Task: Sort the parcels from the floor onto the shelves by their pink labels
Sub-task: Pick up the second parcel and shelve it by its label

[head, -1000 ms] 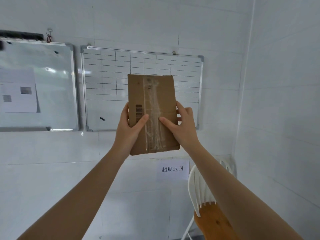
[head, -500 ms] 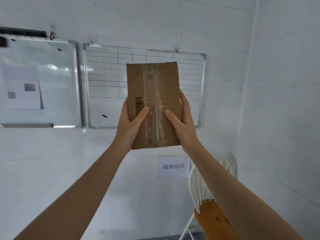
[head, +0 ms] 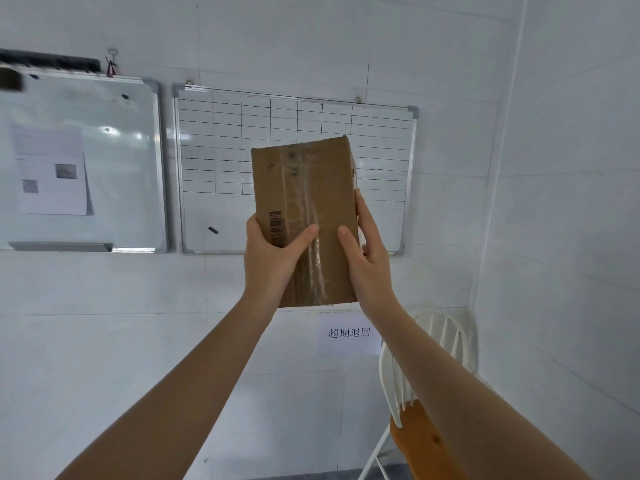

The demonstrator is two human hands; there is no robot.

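I hold a brown cardboard parcel (head: pixel 304 188) upright in front of the wall, at about head height. Clear tape runs down its middle and a barcode is printed near its lower left edge. My left hand (head: pixel 273 258) grips its lower left side with the thumb across the front. My right hand (head: pixel 367 254) clasps the lower right edge, thumb on the front face. No pink label shows on the face turned to me. No shelves or floor parcels are in view.
Two whiteboards hang on the white tiled wall: a plain whiteboard (head: pixel 114 161) with a paper sheet, and a gridded whiteboard (head: pixel 221 140) behind the parcel. A paper sign (head: pixel 348 334) with printed characters is below. A white chair (head: pixel 429 410) with a wooden seat stands at lower right in the corner.
The parcel has turned slightly so its right side edge shows, and my right hand has slid to that edge. My view has shifted a little.
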